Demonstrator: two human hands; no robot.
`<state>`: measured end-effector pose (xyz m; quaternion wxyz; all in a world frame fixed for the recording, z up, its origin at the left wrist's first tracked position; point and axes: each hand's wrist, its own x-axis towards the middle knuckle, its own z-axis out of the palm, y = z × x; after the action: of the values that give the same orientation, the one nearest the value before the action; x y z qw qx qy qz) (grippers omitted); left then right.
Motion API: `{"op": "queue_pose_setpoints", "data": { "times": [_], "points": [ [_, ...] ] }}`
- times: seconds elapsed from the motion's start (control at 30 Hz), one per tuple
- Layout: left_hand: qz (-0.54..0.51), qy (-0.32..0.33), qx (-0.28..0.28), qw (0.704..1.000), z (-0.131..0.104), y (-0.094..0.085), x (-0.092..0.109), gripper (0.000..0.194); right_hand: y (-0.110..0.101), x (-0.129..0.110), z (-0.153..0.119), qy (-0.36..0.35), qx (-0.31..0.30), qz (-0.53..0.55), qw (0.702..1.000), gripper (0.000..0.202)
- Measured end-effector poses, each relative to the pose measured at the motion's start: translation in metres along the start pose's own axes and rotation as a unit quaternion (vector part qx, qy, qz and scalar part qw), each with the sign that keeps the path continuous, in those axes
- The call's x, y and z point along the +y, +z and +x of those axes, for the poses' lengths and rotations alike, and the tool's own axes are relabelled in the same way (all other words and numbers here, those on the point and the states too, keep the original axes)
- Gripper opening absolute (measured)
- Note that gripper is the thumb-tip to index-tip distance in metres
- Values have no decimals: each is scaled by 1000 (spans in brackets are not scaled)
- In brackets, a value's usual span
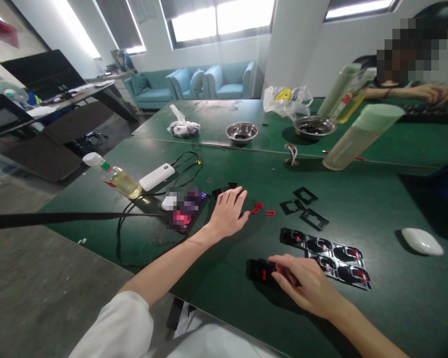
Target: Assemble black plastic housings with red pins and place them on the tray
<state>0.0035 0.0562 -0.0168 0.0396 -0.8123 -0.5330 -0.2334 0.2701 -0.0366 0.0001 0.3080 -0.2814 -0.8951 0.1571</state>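
Note:
My left hand reaches over the table with its fingers stretched out and nothing seen in it. Small black pieces lie by its fingertips, and several red U-shaped clips are just right of its thumb. Lower down, my right hand pinches the right edge of a black plastic part with a red piece on it, close to the tabletop. Beyond that hand, black-and-red assemblies lie in rows. Black rectangular frames are grouped farther back.
A phone, a white power bank with cables and an oil-like bottle are on the left. Steel bowls, a tumbler and a white mouse also stand on the green table. Another person's hands work across.

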Motion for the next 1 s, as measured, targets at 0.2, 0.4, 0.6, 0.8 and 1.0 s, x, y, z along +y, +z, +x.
{"op": "queue_pose_setpoints", "data": {
  "times": [0.2, 0.4, 0.6, 0.8, 1.0],
  "points": [
    [-4, -4, -4, 1000, 0, 0, 0, 54, 0, -2, 2, -8, -4, -2, 1000, 19],
    [-3, -17, -4, 1000, 1, 1, 0, 48, 1, -1, 1, -6, -8, -4, 1000, 19],
    [3, -20, 1, 1000, 1, 2, -2, 44, 1, -1, 2, -3, -9, 1, 1000, 19],
    [10, -22, 4, 1000, 1, 2, -2, 42, 0, -2, 3, -4, -12, -7, 1000, 19],
    [17, -21, 10, 1000, 1, 1, -2, 40, 0, -3, 2, -7, -12, -8, 1000, 20]
  ]
}}
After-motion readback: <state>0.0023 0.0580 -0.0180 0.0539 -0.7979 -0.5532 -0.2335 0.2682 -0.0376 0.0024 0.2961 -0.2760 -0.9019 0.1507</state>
